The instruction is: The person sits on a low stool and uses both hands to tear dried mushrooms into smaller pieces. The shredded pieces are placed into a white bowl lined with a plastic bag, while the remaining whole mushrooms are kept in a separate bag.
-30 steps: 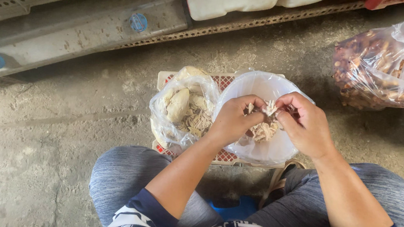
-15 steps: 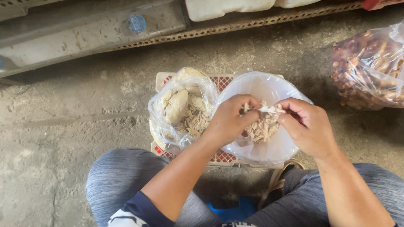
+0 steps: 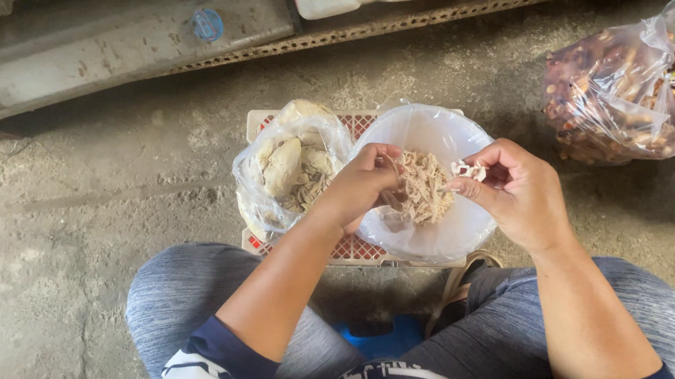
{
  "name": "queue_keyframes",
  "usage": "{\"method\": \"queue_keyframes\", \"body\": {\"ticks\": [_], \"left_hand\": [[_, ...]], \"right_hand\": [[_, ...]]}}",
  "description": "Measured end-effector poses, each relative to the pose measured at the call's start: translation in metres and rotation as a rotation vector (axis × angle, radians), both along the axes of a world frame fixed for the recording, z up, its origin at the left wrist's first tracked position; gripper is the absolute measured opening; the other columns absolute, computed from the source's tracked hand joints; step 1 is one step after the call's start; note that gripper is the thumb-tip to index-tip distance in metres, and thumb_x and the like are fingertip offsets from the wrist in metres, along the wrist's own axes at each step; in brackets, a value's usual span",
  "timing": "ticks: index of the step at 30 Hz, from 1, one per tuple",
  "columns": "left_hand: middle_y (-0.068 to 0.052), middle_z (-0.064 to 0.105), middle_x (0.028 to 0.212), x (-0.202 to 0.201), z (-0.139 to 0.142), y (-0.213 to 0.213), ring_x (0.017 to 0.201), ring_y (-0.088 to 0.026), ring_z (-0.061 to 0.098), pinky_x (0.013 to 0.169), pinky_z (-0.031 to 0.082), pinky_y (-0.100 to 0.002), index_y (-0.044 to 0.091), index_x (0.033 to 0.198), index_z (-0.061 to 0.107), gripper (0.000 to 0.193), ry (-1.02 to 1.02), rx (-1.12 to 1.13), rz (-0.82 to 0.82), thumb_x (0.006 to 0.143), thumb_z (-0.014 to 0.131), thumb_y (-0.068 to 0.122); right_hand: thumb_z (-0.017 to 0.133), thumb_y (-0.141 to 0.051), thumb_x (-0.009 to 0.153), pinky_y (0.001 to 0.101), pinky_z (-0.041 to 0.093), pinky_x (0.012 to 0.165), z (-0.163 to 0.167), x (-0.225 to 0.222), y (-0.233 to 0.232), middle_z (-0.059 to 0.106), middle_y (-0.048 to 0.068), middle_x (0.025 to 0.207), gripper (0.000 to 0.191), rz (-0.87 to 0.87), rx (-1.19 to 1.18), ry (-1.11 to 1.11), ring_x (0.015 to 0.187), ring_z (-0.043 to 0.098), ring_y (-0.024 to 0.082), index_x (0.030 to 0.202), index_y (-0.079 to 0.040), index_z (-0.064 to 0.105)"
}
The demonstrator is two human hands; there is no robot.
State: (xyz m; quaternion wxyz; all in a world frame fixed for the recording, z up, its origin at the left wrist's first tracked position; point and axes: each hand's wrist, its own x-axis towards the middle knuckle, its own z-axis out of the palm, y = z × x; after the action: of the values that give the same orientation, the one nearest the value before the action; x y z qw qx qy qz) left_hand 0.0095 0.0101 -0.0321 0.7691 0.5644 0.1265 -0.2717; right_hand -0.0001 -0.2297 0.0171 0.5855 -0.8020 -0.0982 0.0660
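Shredded meat [image 3: 419, 191] in bowl [image 3: 441, 234], hands now parted, right hand [image 3: 521, 192] pinching a piece, left hand [image 3: 363, 185] pinching shreds

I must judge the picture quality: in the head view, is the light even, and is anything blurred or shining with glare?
Head view: soft, even daylight with faint shadows; the left hand, right hand and white bowl look sharp; small glare on the clear bag at upper right.

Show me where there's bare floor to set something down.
Bare concrete lies left of the clear bag, out to the metal rail. A narrower strip runs between the bowl and the brown bag. The crate is full, both hands over it.
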Motion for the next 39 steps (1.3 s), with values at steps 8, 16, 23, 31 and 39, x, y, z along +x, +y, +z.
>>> {"method": "queue_keyframes", "body": {"ticks": [8, 16, 23, 31, 39], "left_hand": [[-0.012, 0.057, 0.118, -0.002, -0.019, 0.006, 0.104, -0.022, 0.063, 0.091, 0.056, -0.033, -0.001, 0.143, 0.043, 0.063, -0.076, -0.28, -0.031, 0.082, 0.055, -0.011], [-0.011, 0.068, 0.111, -0.008, 0.005, -0.003, 0.1, -0.017, 0.066, 0.088, 0.055, -0.028, -0.004, 0.133, 0.056, 0.056, -0.302, 0.037, -0.133, 0.082, 0.078, 0.004], [-0.01, 0.072, 0.102, -0.013, 0.027, -0.011, 0.087, -0.017, 0.076, 0.076, 0.062, -0.03, -0.001, 0.12, 0.064, 0.042, -0.409, 0.157, -0.096, 0.08, 0.075, 0.005], [-0.008, 0.073, 0.094, -0.032, 0.04, -0.026, 0.081, -0.014, 0.067, 0.07, 0.056, -0.028, -0.001, 0.116, 0.068, 0.04, -0.501, 0.27, 0.011, 0.079, 0.082, 0.004], [-0.005, 0.072, 0.092, -0.036, 0.017, -0.027, 0.079, -0.009, 0.067, 0.069, 0.054, -0.025, -0.001, 0.112, 0.066, 0.028, -0.399, 0.063, 0.014, 0.085, 0.072, 0.005]], "right_hand": [[0.077, -0.019, 0.093, 0.0269, 0.056, 0.073, 0.01, -0.003, 0.01, 0.079, 0.005, 0.1, 0.022, -0.054, -0.341, -0.049, 0.087, 0.072, 0.01, 0.112, -0.008, 0.075], [0.079, -0.02, 0.084, 0.0309, 0.059, 0.085, 0.013, -0.005, 0.02, 0.079, 0.007, 0.108, 0.037, 0.043, -0.307, -0.039, 0.098, 0.076, 0.015, 0.118, -0.006, 0.071], [0.08, -0.018, 0.085, 0.0266, 0.057, 0.074, 0.002, -0.002, 0.016, 0.081, 0.006, 0.095, 0.028, 0.04, -0.251, 0.11, 0.082, 0.072, 0.011, 0.109, -0.004, 0.077], [0.077, -0.011, 0.084, 0.024, 0.057, 0.067, -0.006, 0.006, 0.004, 0.079, 0.004, 0.086, 0.022, 0.101, -0.057, 0.25, 0.074, 0.07, 0.008, 0.103, -0.001, 0.077], [0.072, -0.007, 0.084, 0.0232, 0.057, 0.067, -0.006, -0.01, 0.015, 0.078, 0.002, 0.084, 0.017, -0.045, -0.123, 0.122, 0.075, 0.069, 0.006, 0.099, 0.0, 0.075]]}}
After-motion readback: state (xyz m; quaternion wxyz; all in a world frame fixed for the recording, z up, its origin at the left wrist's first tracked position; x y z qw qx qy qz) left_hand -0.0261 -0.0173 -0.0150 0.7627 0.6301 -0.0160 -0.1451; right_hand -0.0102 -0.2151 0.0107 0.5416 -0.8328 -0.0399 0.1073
